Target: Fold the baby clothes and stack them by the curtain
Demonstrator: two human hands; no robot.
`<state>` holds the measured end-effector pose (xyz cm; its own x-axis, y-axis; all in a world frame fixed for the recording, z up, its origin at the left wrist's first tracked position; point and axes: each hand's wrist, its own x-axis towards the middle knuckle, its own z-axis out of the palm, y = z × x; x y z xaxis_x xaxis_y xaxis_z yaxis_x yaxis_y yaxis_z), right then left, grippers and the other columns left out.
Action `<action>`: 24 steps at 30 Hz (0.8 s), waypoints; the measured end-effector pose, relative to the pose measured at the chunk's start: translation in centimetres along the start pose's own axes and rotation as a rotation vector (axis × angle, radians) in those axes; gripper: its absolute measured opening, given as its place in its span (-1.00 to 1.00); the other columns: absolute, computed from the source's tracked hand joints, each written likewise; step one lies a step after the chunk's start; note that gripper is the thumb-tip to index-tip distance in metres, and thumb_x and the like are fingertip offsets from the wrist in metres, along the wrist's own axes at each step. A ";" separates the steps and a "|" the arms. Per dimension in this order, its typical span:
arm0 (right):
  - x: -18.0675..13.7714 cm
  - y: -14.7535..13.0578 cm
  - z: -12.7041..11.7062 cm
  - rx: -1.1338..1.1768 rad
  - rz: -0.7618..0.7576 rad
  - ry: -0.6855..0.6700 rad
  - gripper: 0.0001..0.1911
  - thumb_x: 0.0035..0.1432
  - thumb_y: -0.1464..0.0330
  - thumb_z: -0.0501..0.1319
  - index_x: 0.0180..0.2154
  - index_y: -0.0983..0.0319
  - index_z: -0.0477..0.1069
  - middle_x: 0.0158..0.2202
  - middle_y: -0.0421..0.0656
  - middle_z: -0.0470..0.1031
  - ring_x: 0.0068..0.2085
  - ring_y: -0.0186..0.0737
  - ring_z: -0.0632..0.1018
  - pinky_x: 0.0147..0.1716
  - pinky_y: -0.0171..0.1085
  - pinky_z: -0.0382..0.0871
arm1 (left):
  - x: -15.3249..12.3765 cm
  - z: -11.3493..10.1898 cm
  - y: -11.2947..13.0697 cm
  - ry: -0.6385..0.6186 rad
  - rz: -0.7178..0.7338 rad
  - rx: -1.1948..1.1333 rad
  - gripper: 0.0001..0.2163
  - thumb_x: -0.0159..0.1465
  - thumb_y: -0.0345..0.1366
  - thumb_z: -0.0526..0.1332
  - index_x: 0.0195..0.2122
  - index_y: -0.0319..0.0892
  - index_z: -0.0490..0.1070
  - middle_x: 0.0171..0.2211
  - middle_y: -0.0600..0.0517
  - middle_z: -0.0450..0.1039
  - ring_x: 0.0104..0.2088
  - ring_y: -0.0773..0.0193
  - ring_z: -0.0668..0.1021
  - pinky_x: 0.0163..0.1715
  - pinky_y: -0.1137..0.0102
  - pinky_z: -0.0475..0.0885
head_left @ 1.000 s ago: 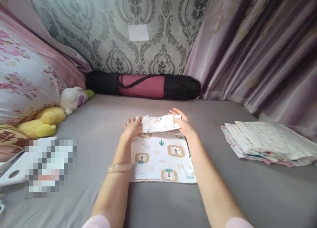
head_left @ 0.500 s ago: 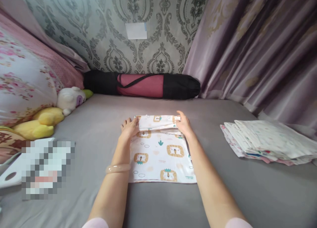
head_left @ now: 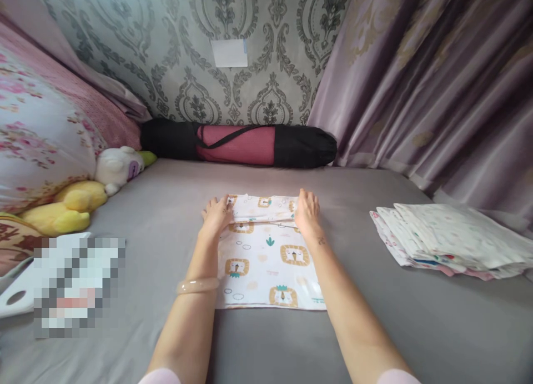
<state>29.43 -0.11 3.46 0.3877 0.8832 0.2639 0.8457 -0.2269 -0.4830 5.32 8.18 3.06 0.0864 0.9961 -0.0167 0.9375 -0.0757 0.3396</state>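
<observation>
A white cloth (head_left: 270, 262) printed with tan lion faces lies flat before me, its far part folded over into a band (head_left: 266, 206). At the left end of this band my left hand (head_left: 215, 214) grips the edge, thumb side on the fabric and outer fingers partly spread beside it. My right hand (head_left: 308, 212) closes over the band's right end, back of the hand up, its fingers bent past the edge. The thumb of the right hand is hidden. My right forearm covers part of the cloth's right side.
Grey bedding (head_left: 266, 345) lies underneath. A stack of folded cloths (head_left: 453, 237) is at the right. Plush toys (head_left: 119, 170), a floral pillow (head_left: 37, 128) and a white board with a hole (head_left: 29, 284), partly pixelated, are at the left. A black-and-maroon long bag (head_left: 237, 144) lies along the wall.
My right hand has turned from a thumb-and-finger pinch at the corner to lying back-up over the band's end. The band looks flatter on the right. My left hand has barely shifted.
</observation>
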 end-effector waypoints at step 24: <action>-3.1 -3.1 4.6 -0.155 -0.248 -0.245 -0.36 0.35 0.28 -0.16 0.34 0.50 -0.01 0.39 0.08 -0.06 0.40 -0.06 -0.04 0.34 -0.06 -0.31 | -2.2 5.1 3.9 0.196 0.134 0.060 -0.35 0.36 -0.06 -0.09 0.30 -0.51 0.11 0.31 -0.38 0.09 0.35 -0.09 0.13 0.30 0.11 0.03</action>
<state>23.93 -0.25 0.33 0.0808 0.9868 0.1402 0.9556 -0.0367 -0.2925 10.52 5.45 -0.32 0.1498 0.9663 0.2095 0.9409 -0.2044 0.2702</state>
